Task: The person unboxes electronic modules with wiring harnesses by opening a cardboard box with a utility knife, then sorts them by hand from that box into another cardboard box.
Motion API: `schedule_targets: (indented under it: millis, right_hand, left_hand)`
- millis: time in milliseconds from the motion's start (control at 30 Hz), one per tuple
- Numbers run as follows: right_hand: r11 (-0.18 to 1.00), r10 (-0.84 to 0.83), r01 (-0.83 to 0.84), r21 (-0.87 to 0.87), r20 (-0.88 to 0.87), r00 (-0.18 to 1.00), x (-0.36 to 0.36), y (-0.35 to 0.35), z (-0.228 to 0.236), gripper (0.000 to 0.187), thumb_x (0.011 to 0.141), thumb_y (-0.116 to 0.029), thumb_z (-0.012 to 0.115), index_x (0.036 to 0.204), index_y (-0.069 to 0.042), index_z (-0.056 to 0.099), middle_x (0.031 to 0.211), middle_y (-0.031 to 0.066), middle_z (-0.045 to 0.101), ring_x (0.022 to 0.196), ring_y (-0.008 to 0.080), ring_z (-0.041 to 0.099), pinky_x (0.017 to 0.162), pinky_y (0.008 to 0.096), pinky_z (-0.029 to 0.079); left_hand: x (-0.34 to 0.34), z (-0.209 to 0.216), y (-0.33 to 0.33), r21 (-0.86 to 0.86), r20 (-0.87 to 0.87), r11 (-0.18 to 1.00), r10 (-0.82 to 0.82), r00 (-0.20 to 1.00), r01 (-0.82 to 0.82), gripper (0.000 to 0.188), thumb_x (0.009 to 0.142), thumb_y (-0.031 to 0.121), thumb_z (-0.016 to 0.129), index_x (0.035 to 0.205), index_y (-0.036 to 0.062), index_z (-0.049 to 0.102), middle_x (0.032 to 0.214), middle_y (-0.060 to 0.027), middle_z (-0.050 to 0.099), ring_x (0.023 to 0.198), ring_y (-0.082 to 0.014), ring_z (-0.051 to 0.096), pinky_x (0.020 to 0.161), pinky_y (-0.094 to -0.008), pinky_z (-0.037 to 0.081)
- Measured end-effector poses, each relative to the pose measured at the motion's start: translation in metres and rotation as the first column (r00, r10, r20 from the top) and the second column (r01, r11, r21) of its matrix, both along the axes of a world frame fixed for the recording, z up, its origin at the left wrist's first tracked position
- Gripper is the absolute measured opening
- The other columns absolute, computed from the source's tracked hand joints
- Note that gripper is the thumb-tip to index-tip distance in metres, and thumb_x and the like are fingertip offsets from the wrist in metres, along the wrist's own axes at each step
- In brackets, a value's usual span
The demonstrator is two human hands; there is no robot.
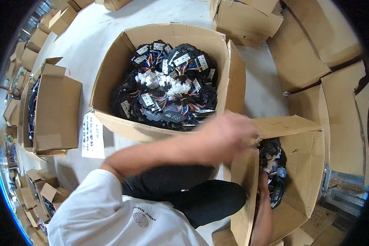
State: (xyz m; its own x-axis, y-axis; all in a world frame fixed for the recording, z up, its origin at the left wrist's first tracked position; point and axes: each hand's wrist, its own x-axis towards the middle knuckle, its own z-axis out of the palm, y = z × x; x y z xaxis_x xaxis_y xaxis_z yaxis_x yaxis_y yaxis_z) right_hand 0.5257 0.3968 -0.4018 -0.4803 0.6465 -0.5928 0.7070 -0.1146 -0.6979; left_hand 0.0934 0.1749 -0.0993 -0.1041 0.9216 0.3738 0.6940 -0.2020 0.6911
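My left forearm reaches across to the right, and my left hand is smeared by motion at the near flap of the right-hand cardboard box. Whether it holds anything does not show. My right hand is down inside that same box, beside black display modules with wires and white connectors. Its fingers are mostly hidden. In front of me stands a larger open cardboard box. Bundles of black display modules ring its inside, their coloured wires and white connectors gathered toward the middle.
A paper sheet with handwriting lies on the floor left of the large box. Further left is another filled carton. More cartons stand at the back right, and large cardboard panels rise at the right.
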Motion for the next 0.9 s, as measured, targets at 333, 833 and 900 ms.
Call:
schedule_targets:
  millis: [333, 833, 900]
  right_hand:
    - [0.967, 0.097, -0.151, 0.205, 0.250, 0.963, -0.068, -0.064, 0.162, 0.027, 0.097, -0.016, 0.061, 0.115, 0.003, 0.065, 0.097, 0.0129, 0.071, 0.088, 0.0198, 0.063, 0.081, 0.0339, 0.050]
    - [0.863, 0.445, -0.241, 0.445, -0.443, 0.778, -0.166, -0.159, 0.337, 0.041, 0.092, -0.014, 0.072, 0.130, -0.002, 0.062, 0.124, 0.0138, 0.068, 0.115, 0.0225, 0.065, 0.101, 0.0359, 0.050]
    - [0.934, 0.358, -0.281, 0.223, -0.584, 0.728, -0.195, -0.173, 0.342, 0.056, 0.098, -0.019, 0.067, 0.145, 0.002, 0.045, 0.139, 0.0183, 0.059, 0.129, 0.0261, 0.057, 0.109, 0.0364, 0.044]
  left_hand:
    - [-0.200, -0.237, -0.053, -0.393, -0.728, 0.909, -0.218, 0.651, -0.135, 0.047, 0.079, 0.008, 0.065, 0.126, 0.0070, 0.062, 0.133, -0.0099, 0.060, 0.130, -0.0236, 0.053, 0.118, -0.0630, 0.023]
    - [-0.114, 0.053, -0.039, -0.166, -0.471, 0.832, 0.404, 0.784, -0.529, 0.031, 0.076, 0.013, 0.075, 0.103, -0.0005, 0.070, 0.071, -0.0174, 0.066, 0.068, -0.0293, 0.067, 0.067, -0.0410, 0.051]
    - [-0.072, 0.062, -0.023, -0.147, -0.218, 0.877, 0.423, 0.880, -0.458, 0.028, 0.079, 0.010, 0.074, 0.104, -0.0017, 0.070, 0.065, -0.0118, 0.063, 0.062, -0.0162, 0.063, 0.062, -0.0353, 0.049]
